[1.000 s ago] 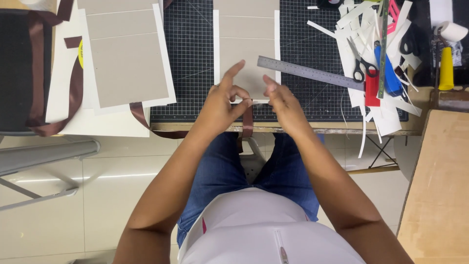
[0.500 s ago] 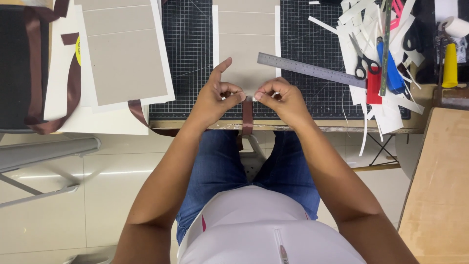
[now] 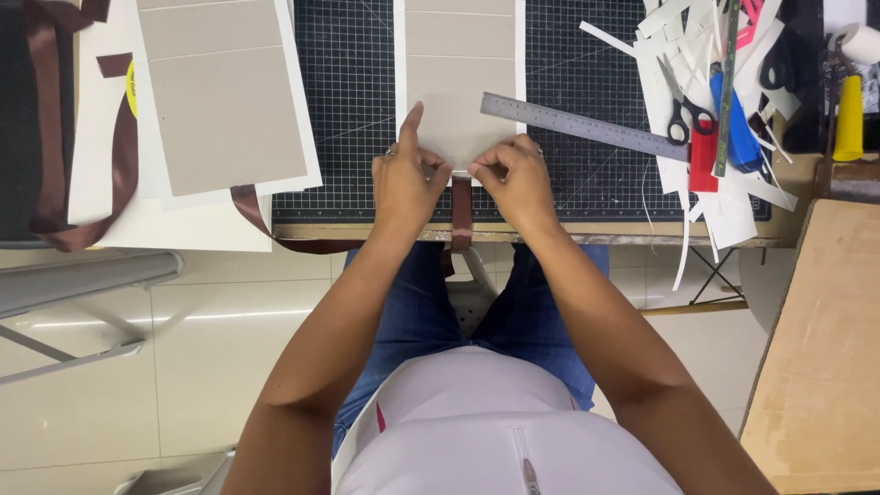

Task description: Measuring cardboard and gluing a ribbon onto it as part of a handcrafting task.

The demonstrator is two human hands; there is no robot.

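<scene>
Brown ribbon (image 3: 461, 213) runs lengthwise toward the person.

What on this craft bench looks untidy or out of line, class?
The metal ruler lies slanted across the cutting mat, off its grid. At the right, paper offcuts sit heaped over the scissors, some drooping past the bench edge.

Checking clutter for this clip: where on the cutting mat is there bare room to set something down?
Bare cutting mat lies between the left grey board and the centre board, and below the steel ruler. The right side is crowded with paper strips, scissors.
</scene>
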